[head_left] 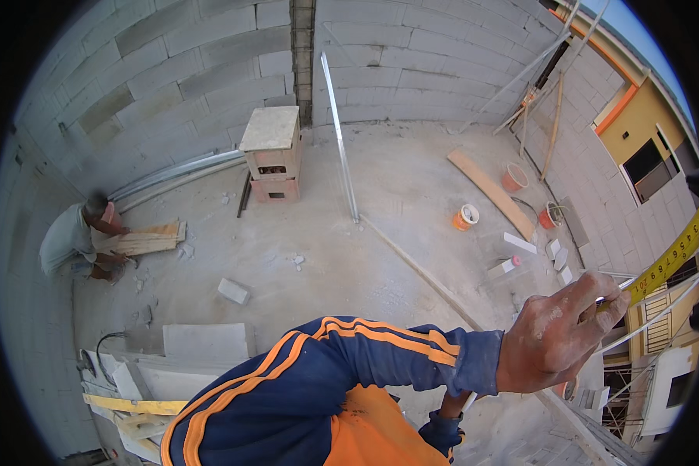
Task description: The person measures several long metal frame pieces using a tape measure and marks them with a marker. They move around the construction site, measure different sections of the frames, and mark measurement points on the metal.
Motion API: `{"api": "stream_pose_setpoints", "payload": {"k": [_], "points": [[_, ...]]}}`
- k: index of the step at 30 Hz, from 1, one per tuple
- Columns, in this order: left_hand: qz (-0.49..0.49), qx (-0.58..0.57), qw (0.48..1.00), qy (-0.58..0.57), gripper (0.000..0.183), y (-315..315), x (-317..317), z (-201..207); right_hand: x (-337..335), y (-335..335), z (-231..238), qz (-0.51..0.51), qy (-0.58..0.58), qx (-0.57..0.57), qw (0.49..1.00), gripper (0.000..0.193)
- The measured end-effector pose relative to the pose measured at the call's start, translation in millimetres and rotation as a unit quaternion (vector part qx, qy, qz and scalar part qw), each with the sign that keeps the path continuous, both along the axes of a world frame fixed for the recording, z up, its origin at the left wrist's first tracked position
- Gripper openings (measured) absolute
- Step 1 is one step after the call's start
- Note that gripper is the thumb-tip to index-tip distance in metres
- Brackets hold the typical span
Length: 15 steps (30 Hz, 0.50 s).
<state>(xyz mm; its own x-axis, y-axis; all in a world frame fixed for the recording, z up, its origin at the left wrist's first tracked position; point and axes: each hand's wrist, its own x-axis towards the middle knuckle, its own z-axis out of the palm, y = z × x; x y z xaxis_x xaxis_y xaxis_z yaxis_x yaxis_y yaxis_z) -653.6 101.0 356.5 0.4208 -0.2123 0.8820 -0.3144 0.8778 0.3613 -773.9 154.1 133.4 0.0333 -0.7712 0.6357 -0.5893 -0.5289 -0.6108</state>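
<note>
yellow tape measure (664, 264) sits at the r. edge of the frame, slanting up & out from your left hand (559, 334), which is closed, fingertips pinching the tape's lower end. your right hand (453, 404), btm ctr, is mostly hidden under the l. forearm; can't tell if it's open or gripping. upper r. of ctr: white-and-orange bucket (465, 217) on the floor, w/ a wooden plank (491, 194) lying near it. a pale block (233, 291) lies l. of ctr. far l., a co-worker (70, 241) crouches beside some boards (151, 239); stacked crates (274, 151) stand upper l. of ctr.
</note>
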Motion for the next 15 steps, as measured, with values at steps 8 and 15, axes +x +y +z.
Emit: {"api": "stream_pose_setpoints", "payload": {"k": [8, 15], "points": [[0.077, 0.067, 0.994, -0.045, 0.037, -43, 183, -26, 146, -83, -50, 0.123, -0.073, 0.068, 0.987, 0.055], [0.107, 0.203, 0.97, -0.079, 0.041, -66, 355, -99, 265, -161, -50, 0.181, -0.123, 0.122, 0.968, 0.064]]}}
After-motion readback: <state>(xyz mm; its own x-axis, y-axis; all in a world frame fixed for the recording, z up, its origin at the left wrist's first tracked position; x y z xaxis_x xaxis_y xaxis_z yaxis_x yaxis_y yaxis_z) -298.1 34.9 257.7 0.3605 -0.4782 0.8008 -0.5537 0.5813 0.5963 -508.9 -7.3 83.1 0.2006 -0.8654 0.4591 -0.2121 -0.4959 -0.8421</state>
